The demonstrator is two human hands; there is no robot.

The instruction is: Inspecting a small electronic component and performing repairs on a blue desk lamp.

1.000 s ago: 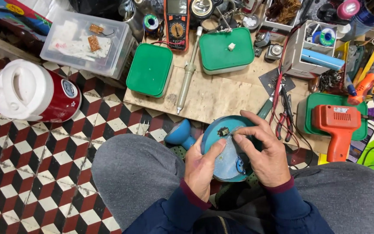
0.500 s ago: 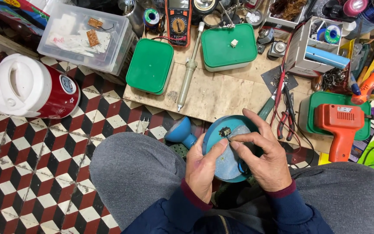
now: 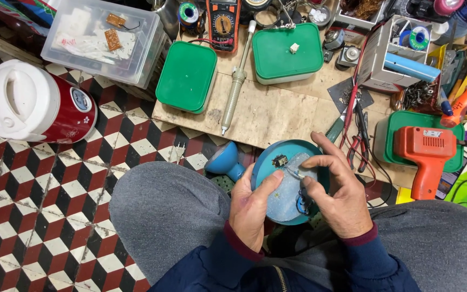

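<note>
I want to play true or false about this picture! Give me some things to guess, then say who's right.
1. Both hands are on the round blue base. True: the left hand steadies it and the right hand works on top.
2. The orange drill is in the right hand. False: it lies on a green lid, untouched.
3. The soldering iron lies on the wooden board. True.
4. The rice cooker is blue. False: it is red and white.

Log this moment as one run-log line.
left hand: holds blue round base | right hand: pinches small part over its clear plate | nearby: soldering iron, orange drill
</note>
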